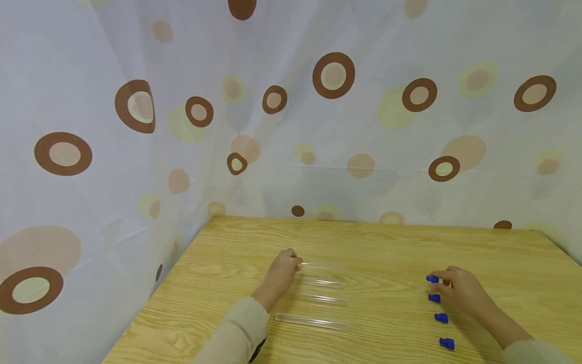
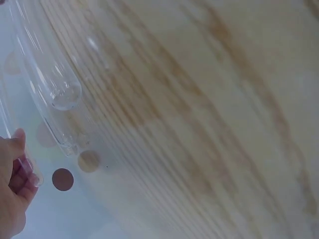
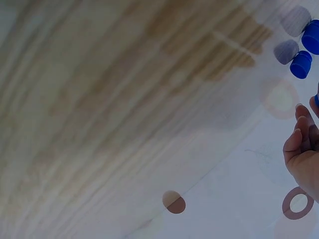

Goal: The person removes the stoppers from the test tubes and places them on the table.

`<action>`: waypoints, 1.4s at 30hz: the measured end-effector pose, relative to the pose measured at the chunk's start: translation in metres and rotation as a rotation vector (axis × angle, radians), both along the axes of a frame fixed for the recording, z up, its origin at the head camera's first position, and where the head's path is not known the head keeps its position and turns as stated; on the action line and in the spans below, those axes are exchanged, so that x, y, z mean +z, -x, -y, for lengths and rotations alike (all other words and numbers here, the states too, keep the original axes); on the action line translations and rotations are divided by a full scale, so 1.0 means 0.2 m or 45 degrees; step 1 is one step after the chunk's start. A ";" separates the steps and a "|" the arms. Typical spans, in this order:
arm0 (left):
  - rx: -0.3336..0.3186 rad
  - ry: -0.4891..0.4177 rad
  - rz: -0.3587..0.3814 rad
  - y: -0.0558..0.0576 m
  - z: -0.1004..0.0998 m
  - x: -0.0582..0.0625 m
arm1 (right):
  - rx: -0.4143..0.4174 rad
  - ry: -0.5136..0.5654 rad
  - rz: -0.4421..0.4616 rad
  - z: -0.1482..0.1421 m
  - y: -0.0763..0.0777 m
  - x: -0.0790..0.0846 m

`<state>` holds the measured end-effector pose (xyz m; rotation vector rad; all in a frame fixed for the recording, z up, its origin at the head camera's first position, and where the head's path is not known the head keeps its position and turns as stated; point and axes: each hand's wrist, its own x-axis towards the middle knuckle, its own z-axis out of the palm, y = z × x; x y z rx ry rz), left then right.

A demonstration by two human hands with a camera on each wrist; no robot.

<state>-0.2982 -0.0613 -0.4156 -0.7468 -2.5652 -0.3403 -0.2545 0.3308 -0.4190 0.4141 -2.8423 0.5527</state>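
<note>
My left hand (image 1: 282,273) grips the closed end of the farthest clear test tube (image 1: 323,265), which lies crosswise. In the left wrist view, that tube's rounded tip (image 2: 36,179) pokes out beyond the fingers. Nearer to me lie three more test tubes, the closest being a clear one (image 1: 313,321) beside the left sleeve. On the right, my right hand (image 1: 466,293) pinches the farthest blue cap (image 1: 432,278) between thumb and fingers. Three other caps run toward me in a column: a second cap (image 1: 434,298), a third cap (image 1: 441,318) and the nearest cap (image 1: 447,343).
Everything lies on a wood-grain table (image 1: 386,313), whose far edge meets a pale curtain (image 1: 354,126) with brown rings and dots. The curtain also hangs along the left side. A stretch of tabletop separates tubes from caps.
</note>
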 end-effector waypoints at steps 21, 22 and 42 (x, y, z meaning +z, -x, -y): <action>0.052 0.089 0.159 0.05 0.00 0.00 | 0.067 -0.124 0.184 -0.07 0.11 -0.01; 0.063 0.100 0.160 0.06 0.00 0.00 | 0.072 -0.134 0.194 -0.08 0.11 -0.01; 0.105 0.130 0.353 0.11 -0.03 -0.02 | 0.113 -0.154 0.224 -0.05 0.13 -0.01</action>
